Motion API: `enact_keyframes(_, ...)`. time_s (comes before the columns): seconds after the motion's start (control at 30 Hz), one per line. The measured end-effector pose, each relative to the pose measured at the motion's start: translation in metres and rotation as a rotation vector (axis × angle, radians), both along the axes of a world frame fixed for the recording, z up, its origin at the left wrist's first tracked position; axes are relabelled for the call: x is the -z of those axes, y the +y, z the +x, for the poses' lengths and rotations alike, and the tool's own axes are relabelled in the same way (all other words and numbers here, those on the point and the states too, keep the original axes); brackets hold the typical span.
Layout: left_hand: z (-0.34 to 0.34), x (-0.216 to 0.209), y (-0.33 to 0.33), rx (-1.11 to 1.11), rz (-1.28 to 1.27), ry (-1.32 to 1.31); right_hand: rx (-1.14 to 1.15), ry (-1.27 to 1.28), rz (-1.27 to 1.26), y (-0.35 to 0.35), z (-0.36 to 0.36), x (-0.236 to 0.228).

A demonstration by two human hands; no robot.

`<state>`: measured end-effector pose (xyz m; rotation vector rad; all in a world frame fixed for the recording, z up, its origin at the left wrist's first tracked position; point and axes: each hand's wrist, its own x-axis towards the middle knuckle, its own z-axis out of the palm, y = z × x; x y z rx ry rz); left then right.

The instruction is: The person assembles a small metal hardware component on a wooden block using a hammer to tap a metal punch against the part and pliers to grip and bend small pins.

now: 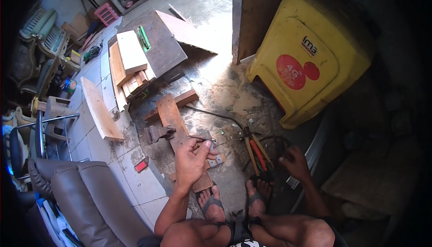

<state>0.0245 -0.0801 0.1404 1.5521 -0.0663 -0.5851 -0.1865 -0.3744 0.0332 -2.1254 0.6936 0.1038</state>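
My left hand (192, 160) is closed, pinching a thin metal rod (198, 137) between thumb and fingers. It is above a long wooden board (168, 114) that lies on the floor with a metal clamp-like block (158, 133) beside it. Under the fingers is a small metal plate (219, 159), partly hidden. My right hand (294, 162) hangs to the right of several long-handled tools, one a pair of pliers with orange handles (258, 154). Its fingers are curled; whatever they hold, if anything, is too dark to make out.
A yellow plastic stool (310, 53) lies tipped at the right. Planks (130, 51) and a green level-like tool (144, 38) rest on a dark low table (164, 51). A brown cushioned seat (96, 197) is at lower left. A red object (141, 164) lies on the tiles.
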Motion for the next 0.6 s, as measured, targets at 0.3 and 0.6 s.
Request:
enact_keyframes(0.3,-0.016,-0.004,-0.007,0.005,0.235,-0.376,-0.177,0.015,1.121,0.064,0.039,-0.110)
enact_keyframes(0.6,-0.029,-0.018,0.019,-0.059,0.401,-0.903,-0.338,0.098,1.159,0.115,0.062,-0.128)
